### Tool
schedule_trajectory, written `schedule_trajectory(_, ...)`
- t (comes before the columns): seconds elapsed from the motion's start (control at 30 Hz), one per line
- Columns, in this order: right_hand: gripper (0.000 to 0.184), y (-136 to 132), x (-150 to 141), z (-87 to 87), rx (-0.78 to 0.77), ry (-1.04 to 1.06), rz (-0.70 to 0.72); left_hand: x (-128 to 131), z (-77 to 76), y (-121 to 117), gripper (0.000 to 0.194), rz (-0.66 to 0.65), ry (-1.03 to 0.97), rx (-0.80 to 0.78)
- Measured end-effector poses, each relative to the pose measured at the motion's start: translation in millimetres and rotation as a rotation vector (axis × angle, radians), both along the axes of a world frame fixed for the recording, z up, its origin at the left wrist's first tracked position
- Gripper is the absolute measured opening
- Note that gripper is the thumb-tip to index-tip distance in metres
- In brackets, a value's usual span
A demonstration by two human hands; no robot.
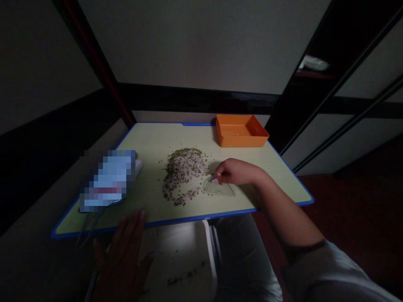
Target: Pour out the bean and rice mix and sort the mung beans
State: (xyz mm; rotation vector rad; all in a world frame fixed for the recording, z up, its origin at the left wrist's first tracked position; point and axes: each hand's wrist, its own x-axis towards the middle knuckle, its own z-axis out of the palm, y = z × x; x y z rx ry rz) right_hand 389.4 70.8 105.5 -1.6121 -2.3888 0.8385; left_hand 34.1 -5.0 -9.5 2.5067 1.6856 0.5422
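My right hand point(231, 171) pinches the curved edge of a clear plastic protractor point(222, 189), which lies low over the table at the right side of a spread heap. That heap point(185, 167) mixes small green-brown grains, like beans, with pale pinkish grains; some are scattered around it. In the dim foreground, my left hand point(122, 256) has its fingers stretched out over the left part of a white tray point(210, 247) below the table's near edge. Several dark grains lie in the tray. Whether the left hand touches the tray is too dark to tell.
The pale table point(151, 136) has a blue rim. An orange box point(242, 140) stands at its back right. A pixelated pouch or device point(108, 180) with a cord lies at the left. Cabinet panels rise behind the table.
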Motion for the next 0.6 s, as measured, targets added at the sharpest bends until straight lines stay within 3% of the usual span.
schedule_trajectory(0.3,0.031,-3.5,7.7,7.2,-0.014,0.109,-0.004,-1.5,-1.0,1.3,0.065,0.011,0.027,0.021)
schedule_trajectory(0.6,0.023,-4.7,12.2,7.5,-0.109,0.079,0.012,4.2,4.0,-0.7,0.064,0.028,0.026,0.028)
